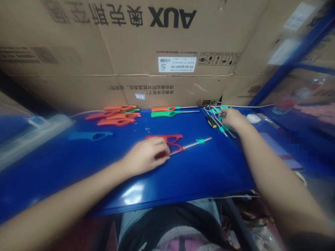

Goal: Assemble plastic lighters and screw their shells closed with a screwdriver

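My left hand (149,153) rests at the middle of the blue table, fingers curled round the handle end of a red utility lighter (178,149). Its metal tube, with a teal piece near the tip, points right. Just behind it lies a red handle shell (174,136), partly hidden by my hand. My right hand (231,118) reaches into a pile of metal lighter tubes (222,129) with teal parts and wires at the back right. Its fingers are pinched together; what they hold is hidden among the parts. A yellow-and-black tool (211,122) lies beside the pile.
Several orange and red handle shells (117,116) lie at the back left, a blue one (91,135) nearer. An orange lighter (164,109) and a green lighter (164,114) lie at the back middle. A cardboard wall (125,62) stands behind. A white rounded object (253,119) sits right.
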Tool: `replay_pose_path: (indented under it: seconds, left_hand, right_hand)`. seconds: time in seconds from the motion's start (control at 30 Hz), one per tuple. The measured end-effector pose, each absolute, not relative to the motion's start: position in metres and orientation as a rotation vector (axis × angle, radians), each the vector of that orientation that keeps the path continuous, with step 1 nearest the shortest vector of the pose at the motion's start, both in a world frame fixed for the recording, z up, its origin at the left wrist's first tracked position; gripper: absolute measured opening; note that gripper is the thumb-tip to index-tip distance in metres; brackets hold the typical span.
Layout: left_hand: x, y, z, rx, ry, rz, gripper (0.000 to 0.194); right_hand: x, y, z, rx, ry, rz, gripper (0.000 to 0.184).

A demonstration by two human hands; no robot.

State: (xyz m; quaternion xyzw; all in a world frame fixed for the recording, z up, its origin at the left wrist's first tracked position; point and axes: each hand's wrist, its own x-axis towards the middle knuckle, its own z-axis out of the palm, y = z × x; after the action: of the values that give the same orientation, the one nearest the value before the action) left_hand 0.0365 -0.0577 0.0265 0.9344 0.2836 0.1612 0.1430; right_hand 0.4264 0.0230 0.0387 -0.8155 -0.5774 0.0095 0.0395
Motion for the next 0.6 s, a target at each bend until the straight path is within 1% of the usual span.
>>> replay_pose_path:
  seconds: [0.2, 0.37, 0.47, 0.53, 0.6]
  left_hand:
    - [0.036, -0.057, 0.026, 2.724, 0.8, 0.469, 0.01]
    - [0.035, -0.057, 0.028, 2.723, 0.819, 0.471, 0.02]
    - [0.036, -0.057, 0.027, 2.723, 0.819, 0.48, 0.026]
    - [0.036, -0.057, 0.026, 2.732, 0.822, 0.493, 0.028]
    - [0.036, -0.057, 0.026, 2.738, 0.831, 0.51, 0.026]
  right_hand:
    - [0.427, 0.02, 0.04, -2.475, -1.798, 0.0, 0.033]
    - [0.425, 0.018, 0.043, -2.436, -1.807, -0.055, 0.02]
    - [0.418, 0.017, 0.046, -2.322, -1.779, -0.07, 0.014]
    - [0.408, 0.016, 0.047, -2.18, -1.728, 0.03, 0.012]
    - [0.394, 0.014, 0.046, -2.015, -1.674, 0.232, 0.013]
